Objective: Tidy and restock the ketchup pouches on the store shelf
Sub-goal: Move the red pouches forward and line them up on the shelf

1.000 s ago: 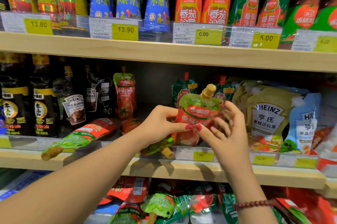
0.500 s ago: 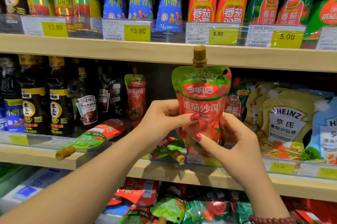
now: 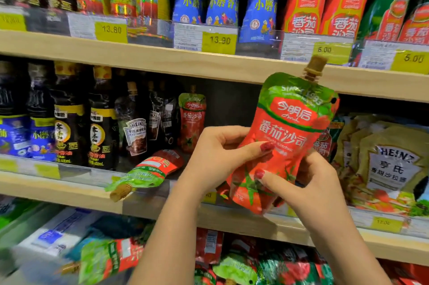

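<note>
While one ketchup pouch (image 3: 285, 136) is held up right of centre in the frame, in front of the middle shelf (image 3: 69, 194), the tidying looks only partly done. The left hand (image 3: 216, 157) has its grip pinching the pouch's left edge, thumb across the front, and the right hand (image 3: 311, 189) pinches its lower part from below, thumb on the tomato print. The pouch stands nearly upright, cap (image 3: 314, 66) tilted to the upper right, clear of the shelf.

Done so far, as far as can be seen: one pouch (image 3: 191, 119) stands upright at the back of the middle shelf, left of centre. Left to do: the held pouch has no place yet; a fallen pouch (image 3: 148, 172) lies on its side at lower centre-left, its cap hanging over the shelf's front rail. More pouches (image 3: 236, 266) lie jumbled on the shelf below, at the bottom of the frame. A dark gap behind the hands looks like the spot to fill.
</note>
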Tool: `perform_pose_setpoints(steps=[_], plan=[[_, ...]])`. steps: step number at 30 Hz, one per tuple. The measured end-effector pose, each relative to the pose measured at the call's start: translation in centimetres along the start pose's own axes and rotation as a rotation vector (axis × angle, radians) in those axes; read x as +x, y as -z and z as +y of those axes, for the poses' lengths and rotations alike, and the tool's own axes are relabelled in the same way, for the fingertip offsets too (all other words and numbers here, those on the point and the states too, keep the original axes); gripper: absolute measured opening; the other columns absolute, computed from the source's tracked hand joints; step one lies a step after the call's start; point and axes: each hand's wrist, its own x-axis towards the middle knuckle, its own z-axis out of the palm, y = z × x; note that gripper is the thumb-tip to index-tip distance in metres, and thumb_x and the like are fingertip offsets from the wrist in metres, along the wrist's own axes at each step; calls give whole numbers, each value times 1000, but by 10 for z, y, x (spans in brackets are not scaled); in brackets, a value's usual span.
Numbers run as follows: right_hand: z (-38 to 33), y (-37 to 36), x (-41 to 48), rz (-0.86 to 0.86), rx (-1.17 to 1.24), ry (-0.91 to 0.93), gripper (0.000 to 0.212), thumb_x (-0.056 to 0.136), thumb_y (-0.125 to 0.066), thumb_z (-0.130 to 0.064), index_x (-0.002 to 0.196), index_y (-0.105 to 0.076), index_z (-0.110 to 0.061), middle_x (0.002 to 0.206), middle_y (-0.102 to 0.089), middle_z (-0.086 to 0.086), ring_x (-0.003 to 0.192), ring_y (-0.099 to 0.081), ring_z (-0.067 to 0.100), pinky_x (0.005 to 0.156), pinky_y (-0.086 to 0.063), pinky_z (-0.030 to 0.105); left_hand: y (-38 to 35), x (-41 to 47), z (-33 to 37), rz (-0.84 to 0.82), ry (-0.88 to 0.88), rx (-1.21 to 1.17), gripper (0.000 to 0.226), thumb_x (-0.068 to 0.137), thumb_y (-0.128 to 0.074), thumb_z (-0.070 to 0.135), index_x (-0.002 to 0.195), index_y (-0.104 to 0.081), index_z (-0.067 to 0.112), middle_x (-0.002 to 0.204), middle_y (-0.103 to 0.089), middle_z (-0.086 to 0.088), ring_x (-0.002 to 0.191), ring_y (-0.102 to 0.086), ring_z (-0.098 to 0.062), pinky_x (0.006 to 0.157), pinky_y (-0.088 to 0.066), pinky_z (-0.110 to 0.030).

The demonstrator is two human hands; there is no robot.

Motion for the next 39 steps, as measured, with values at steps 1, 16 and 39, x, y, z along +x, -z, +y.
perform_pose_setpoints(steps=[1,16,39], plan=[[-1,-4,2,14,-10,10,40,60,-85,-14,85,-65,-37,85,-72,-16,77,-68,2,60,-52,13,3,-2,-3,35,-15,-7,20,68,-74,29,86,-76,21,84,-75,5,81,-70,-9,67,-53,-19],[30,-38,69,187,-106,169,46,62,-83,-7,102,-63,-20,96,-72,-14,96,-67,8,79,-53,20,39,-11,-51,502,53,324,16,82,-69,26,98,-70,21,96,-70,6,92,-64,-6,85,-53,-34],[135,-68,144,-233,-405,-125,47,64,-82,-4,107,-64,-10,105,-69,4,91,-64,13,77,-48,21,51,-28,-78,272,-22,1101,26,74,-56,51,88,-68,33,84,-64,13,83,-54,-13,61,-37,-25]])
